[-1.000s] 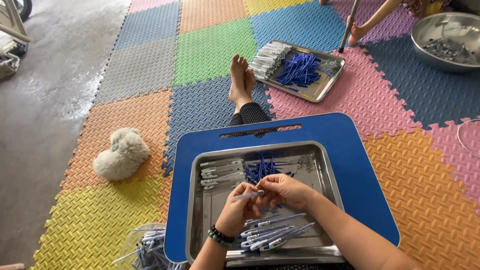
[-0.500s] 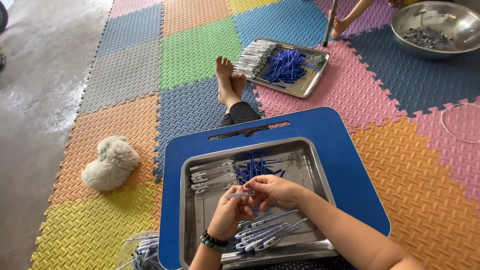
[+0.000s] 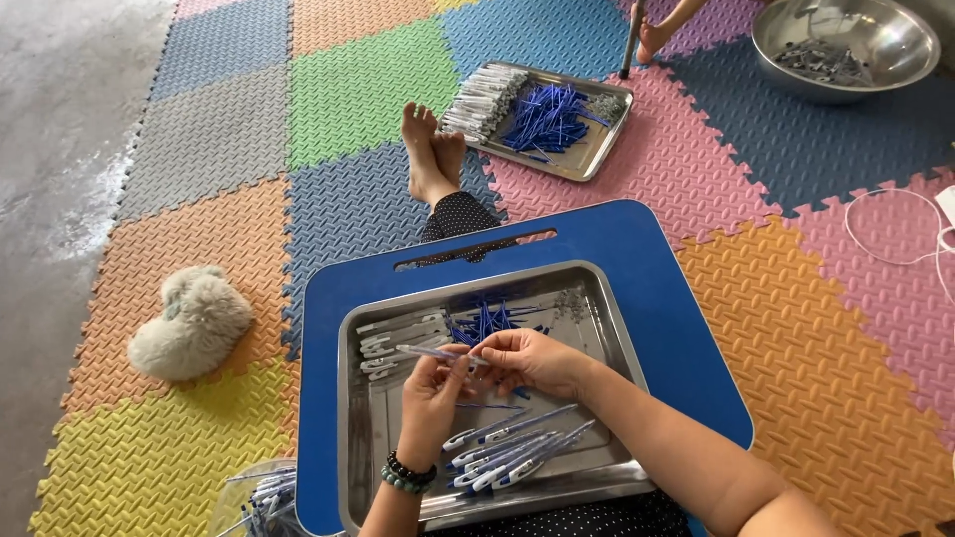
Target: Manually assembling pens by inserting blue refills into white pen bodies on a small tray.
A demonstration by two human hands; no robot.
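Over the steel tray point(image 3: 607, 328), left hand point(image 3: 430, 388) and right hand point(image 3: 527, 360) pinch one clear pen barrel point(image 3: 430, 352)

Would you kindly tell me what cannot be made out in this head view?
- Pen barrel: both hands, left hand and right hand, close on it; whether a refill is inside is too small to tell.
- Small parts in the tray corner: too small to identify.
- Bowl contents: small and far off.
- Clear container of pens: cut by the bottom edge.
- Other person's foot: cut by the top edge.
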